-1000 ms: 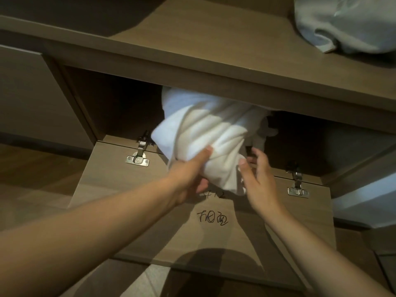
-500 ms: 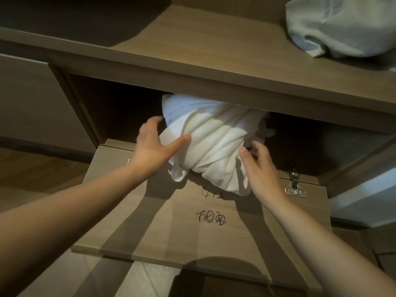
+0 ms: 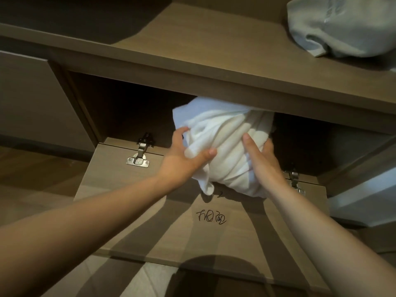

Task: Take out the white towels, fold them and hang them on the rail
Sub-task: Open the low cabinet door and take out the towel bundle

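A bunched bundle of white towels [image 3: 225, 133] sticks out of the dark open cabinet compartment [image 3: 128, 112], just under the shelf edge. My left hand [image 3: 182, 157] grips the bundle's left side, thumb pressed across the front folds. My right hand [image 3: 261, 157] holds its right side, thumb on top and fingers wrapped behind. The lower end of the bundle hangs just above the dropped-down door. No rail is in view.
The cabinet door [image 3: 171, 221] lies folded down toward me on two metal hinges [image 3: 139, 157], with handwriting on its inner face. A wooden shelf [image 3: 192, 46] runs above the compartment; a pale grey-green cloth [image 3: 342, 24] lies on it at the upper right.
My left hand moved from the underside of the bundle up to its left side and closed on it. My right hand closed round the right side. The bundle has come slightly further out.
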Tool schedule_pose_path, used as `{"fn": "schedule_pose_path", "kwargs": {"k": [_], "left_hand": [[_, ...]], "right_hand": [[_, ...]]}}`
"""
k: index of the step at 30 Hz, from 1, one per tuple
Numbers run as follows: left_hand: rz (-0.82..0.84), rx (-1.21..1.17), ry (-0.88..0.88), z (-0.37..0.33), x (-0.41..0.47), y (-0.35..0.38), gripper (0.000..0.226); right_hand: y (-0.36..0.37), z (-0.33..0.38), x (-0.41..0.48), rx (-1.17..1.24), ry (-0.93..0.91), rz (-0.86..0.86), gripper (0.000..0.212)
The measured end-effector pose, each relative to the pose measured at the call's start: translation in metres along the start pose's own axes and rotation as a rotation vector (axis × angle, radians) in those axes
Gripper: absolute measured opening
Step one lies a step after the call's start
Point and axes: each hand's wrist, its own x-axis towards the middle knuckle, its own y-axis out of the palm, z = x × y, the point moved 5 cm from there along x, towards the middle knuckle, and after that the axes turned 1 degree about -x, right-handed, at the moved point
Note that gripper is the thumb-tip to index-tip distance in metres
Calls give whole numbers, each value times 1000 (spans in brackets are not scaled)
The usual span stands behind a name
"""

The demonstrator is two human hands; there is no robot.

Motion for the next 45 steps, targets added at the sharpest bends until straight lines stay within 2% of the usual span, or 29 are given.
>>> {"fn": "schedule_pose_path", "kwargs": {"k": [3, 6, 8, 9, 12, 14, 17, 20, 23, 25, 29, 33, 36, 39, 42, 45], "left_hand": [[-45, 42, 54, -7, -22, 26, 89], [39, 4, 47, -7, -39, 47, 92], [81, -20, 23, -8, -44, 48, 96], [57, -22, 25, -11, -43, 42, 96], [-196, 60, 86, -26, -22, 4, 90], [-259, 121, 93, -34, -2, -15, 82], [-145, 185, 49, -41, 15, -15, 62], [37, 80, -53, -47, 15, 2, 44], [102, 16, -222, -49, 7, 13, 57], [143, 4, -241, -52, -4, 19, 60], [279, -37, -191, -49, -30, 28, 54], [378, -210, -317, -28, -48, 27, 69], [384, -218, -358, -16, -51, 24, 82], [331, -161, -327, -18, -49, 23, 91], [298, -120, -340, -17, -45, 26, 93], [283, -106, -359, -15, -42, 29, 89]], "right_hand": [[-25, -13, -6, -13, -30, 2, 57], [-47, -24, -12, -9, -29, -4, 73], [-55, -26, -16, -28, -28, 0, 76], [-56, -26, -18, -38, -26, 4, 78], [-56, -21, -22, -49, -37, -18, 87], [-53, -9, -27, -59, -106, -57, 88], [-47, 8, -27, -80, -135, -72, 97], [-39, 13, -22, -103, -56, -67, 109], [-35, 10, -18, -91, 44, -66, 125], [-35, 10, -13, -105, 73, -71, 130], [-39, 5, -11, -184, 40, -47, 122], [-47, -10, -28, -272, -69, -2, 106], [-47, -19, -42, -302, -144, 38, 102], [-52, -20, -54, -157, -158, 117, 86], [-68, -19, -61, -6, -76, 162, 75], [-73, -11, -62, 58, -9, 139, 89]]}}
